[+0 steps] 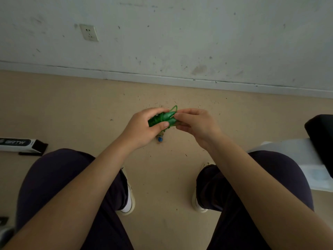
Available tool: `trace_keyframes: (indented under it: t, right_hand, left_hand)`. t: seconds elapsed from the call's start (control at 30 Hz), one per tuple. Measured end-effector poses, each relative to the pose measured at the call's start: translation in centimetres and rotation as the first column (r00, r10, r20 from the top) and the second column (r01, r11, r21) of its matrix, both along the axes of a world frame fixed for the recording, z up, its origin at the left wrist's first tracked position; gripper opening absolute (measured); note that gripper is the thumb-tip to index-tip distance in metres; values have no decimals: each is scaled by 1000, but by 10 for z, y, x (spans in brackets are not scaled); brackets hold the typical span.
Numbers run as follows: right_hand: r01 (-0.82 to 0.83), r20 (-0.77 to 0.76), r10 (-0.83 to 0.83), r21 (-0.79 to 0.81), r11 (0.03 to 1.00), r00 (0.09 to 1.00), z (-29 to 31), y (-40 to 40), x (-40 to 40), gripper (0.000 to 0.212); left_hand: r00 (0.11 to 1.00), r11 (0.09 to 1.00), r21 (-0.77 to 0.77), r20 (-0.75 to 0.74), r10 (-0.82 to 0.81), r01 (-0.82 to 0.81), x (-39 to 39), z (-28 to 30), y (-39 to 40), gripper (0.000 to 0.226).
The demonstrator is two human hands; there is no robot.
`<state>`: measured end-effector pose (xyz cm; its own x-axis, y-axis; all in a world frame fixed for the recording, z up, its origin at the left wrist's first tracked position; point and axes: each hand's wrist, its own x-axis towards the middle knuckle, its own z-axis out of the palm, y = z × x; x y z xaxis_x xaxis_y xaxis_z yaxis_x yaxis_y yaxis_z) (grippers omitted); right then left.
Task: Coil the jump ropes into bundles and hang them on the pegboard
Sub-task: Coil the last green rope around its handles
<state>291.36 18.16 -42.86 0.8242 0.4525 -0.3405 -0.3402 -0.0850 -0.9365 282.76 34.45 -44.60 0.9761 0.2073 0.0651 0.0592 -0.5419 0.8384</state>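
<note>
A green jump rope (168,117) with two glossy green handles is bundled between my hands, above the floor in front of my knees. My left hand (144,128) grips the coiled part and the handles, thumb across them. My right hand (194,124) pinches the tips of the handles and a thin green loop that sticks up at the top. Something small with a blue end (159,139) shows just below my left hand; what it is I cannot tell. No pegboard is in view.
I sit facing a scuffed white wall with a socket (89,32) and a baseboard. A black and white box (21,145) lies on the beige floor at left. A dark object (320,138) and white sheet (297,156) are at right.
</note>
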Motion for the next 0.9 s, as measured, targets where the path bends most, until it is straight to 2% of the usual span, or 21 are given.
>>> trace_keyframes:
  t: [0.13, 0.27, 0.33, 0.4, 0.53, 0.67, 0.73, 0.83, 0.9]
  right_hand:
    - [-32, 8, 32, 14, 999, 999, 1, 0, 3, 6]
    - [-22, 255, 79, -220, 975, 964, 1, 1, 2, 9]
    - [-19, 310, 109, -280, 960, 945, 1, 2, 0, 10]
    - [-36, 276, 107, -248, 968, 955, 1, 1, 0, 12]
    - [-109, 2, 109, 26, 994, 994, 3, 0, 1, 12]
    - [-127, -192, 148, 116, 985, 970, 5, -2, 5, 16]
    - [-125, -199, 144, 108, 986, 969, 5, 1, 5, 17]
    - [-174, -76, 176, 39, 984, 981, 4, 0, 6, 17]
    - [-254, 18, 253, 28, 967, 967, 4, -3, 10, 12]
  left_hand:
    - [999, 999, 24, 29, 26, -27, 0, 0, 0, 40]
    - [999, 998, 61, 43, 28, -30, -1, -1, -1, 40]
    - [999, 997, 64, 41, 27, -30, -2, -1, -1, 40]
    - [999, 998, 64, 37, 21, -24, -2, 0, -1, 40]
    - [999, 1000, 24, 41, 15, -16, -1, 4, -1, 38]
    - [999, 1000, 3, 48, 18, -19, 1, 4, -3, 35]
    - [999, 1000, 5, 47, 20, -21, 2, 3, -4, 36]
    - [998, 999, 23, 51, 24, -25, 3, 3, -6, 36]
    - [998, 999, 13, 43, 48, -48, 3, 4, -2, 36]
